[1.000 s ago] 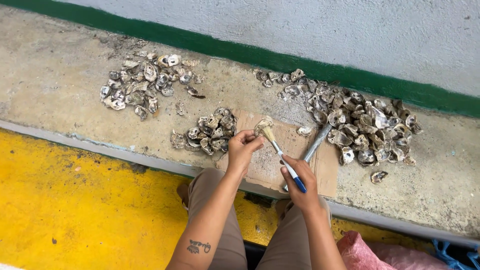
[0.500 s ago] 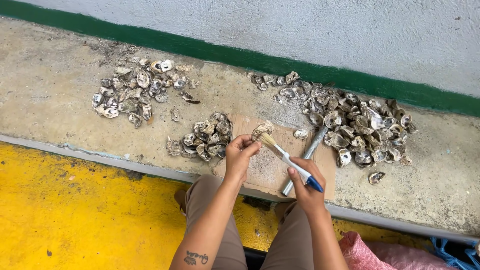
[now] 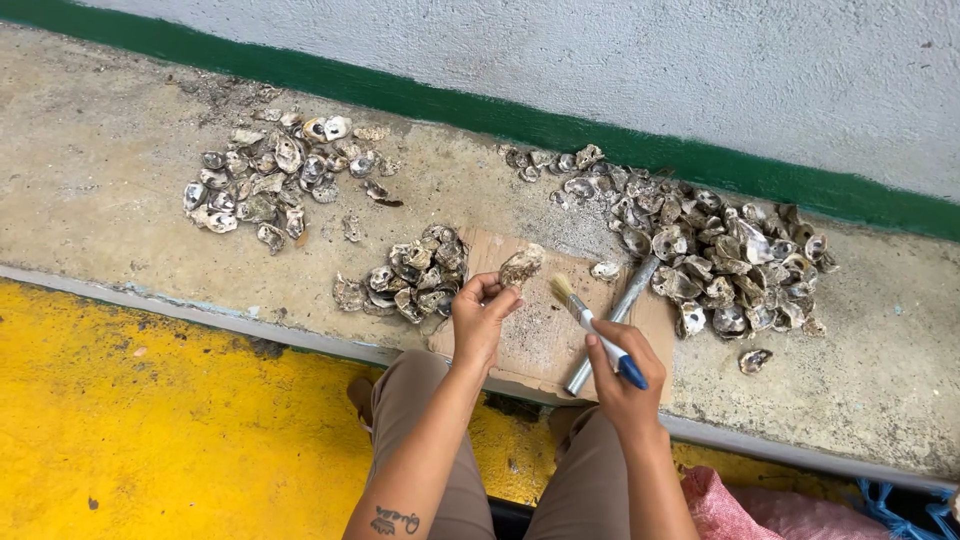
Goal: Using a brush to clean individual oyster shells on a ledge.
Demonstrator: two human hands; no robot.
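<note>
Pinching an oyster shell (image 3: pixel 521 266), left hand (image 3: pixel 479 317) faces the brush (image 3: pixel 596 332).

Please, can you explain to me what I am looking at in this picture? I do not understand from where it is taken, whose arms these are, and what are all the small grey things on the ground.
The camera sits on a person's head and looks down, so both arms are that person's own. The left hand holds one oyster shell. The right hand holds a small brush with a white and blue handle; its bristles are beside the shell, not touching it. Below lies a piece of cardboard on a concrete ledge, with a metal pipe across it. Three shell heaps lie around: a large pile at right, a small pile beside the left hand, and a far pile.
</note>
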